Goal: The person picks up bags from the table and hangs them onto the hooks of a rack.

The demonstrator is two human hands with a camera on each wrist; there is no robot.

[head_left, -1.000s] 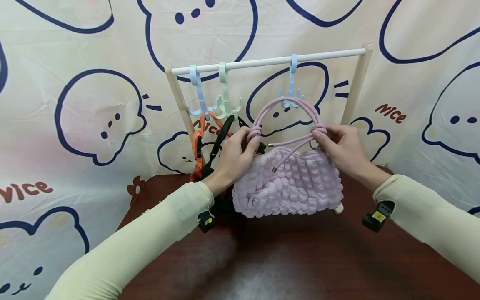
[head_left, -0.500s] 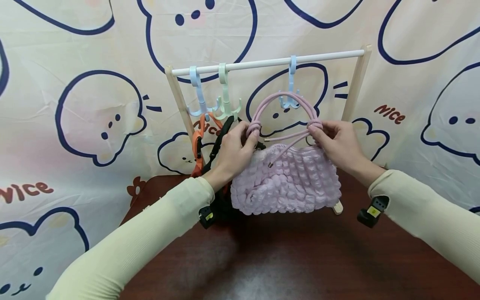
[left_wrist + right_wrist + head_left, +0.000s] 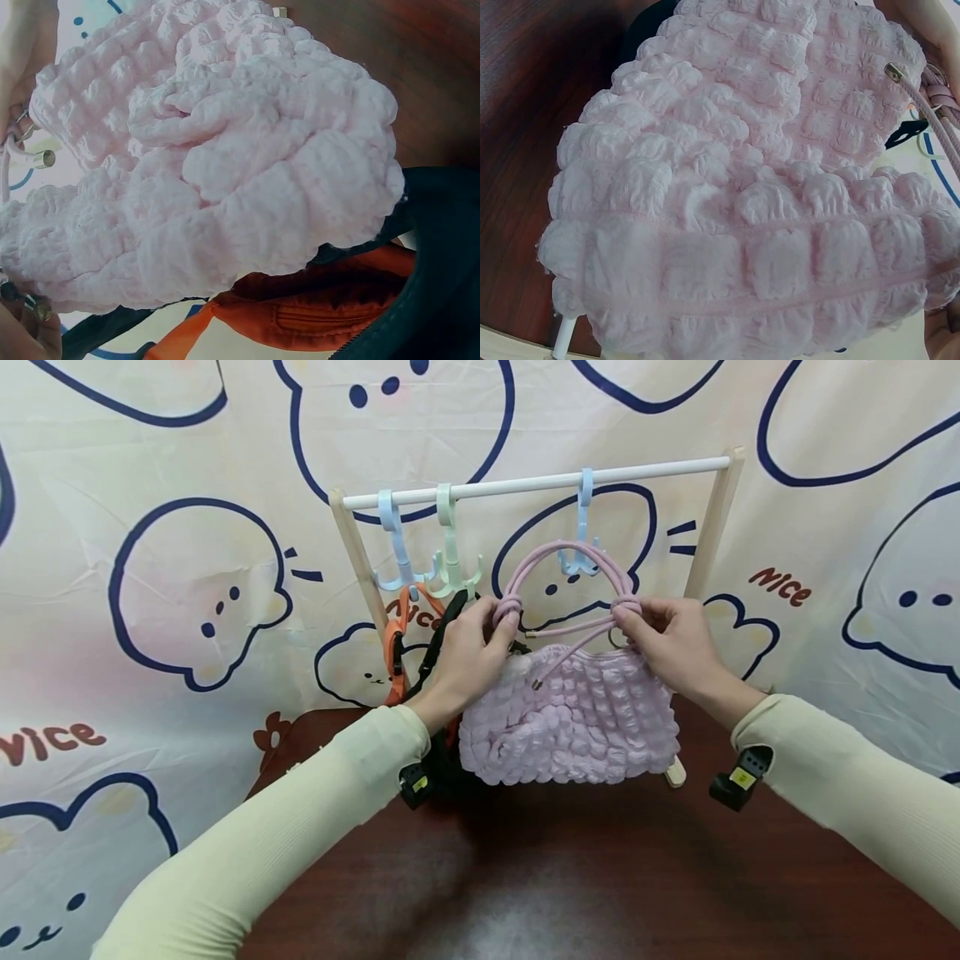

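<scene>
A puffy pink handbag (image 3: 570,718) hangs between both hands in the head view, its rope handle (image 3: 529,562) arched upward. My left hand (image 3: 471,656) pinches the handle's left knot, and my right hand (image 3: 675,639) pinches the right knot. Loose cord ends with metal tips dangle over the bag's top edge. The handle's arch overlaps a light blue hook hanger (image 3: 584,518) in this view. Both wrist views are filled by the bag's bubbled fabric (image 3: 247,157), with only parts of the hands at the edges.
A white bar (image 3: 517,487) on wooden posts carries the hangers. At left, another blue hanger (image 3: 397,539) and a green hanger (image 3: 448,539) bear an orange bag (image 3: 315,307) and a dark bag (image 3: 442,255). The brown table (image 3: 600,877) lies below; a printed cloth stands behind.
Both hands have lifted the handbag slightly and shifted it a little left, so the handle now arches higher in front of the blue hanger. Both grips stay the same.
</scene>
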